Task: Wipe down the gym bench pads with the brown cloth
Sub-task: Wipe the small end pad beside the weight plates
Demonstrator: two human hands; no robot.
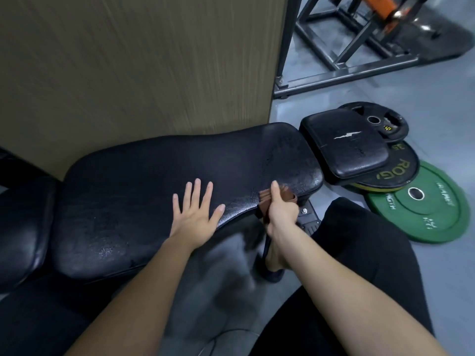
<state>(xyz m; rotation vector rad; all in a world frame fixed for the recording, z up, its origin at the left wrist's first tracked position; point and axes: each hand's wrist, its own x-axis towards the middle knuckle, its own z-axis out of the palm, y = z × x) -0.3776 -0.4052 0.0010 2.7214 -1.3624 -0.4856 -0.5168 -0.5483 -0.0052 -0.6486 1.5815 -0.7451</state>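
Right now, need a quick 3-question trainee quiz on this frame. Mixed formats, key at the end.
1. True or false: the left hand lies flat, fingers spread, on the large bench pad.
2. Where is the brown cloth? A) under the left hand B) held in the right hand at the pad's near edge C) on the floor
3. Fill in: the weight plate on the floor nearest the camera is coloured ____.
Key: 1 true; 2 B; 3 green.
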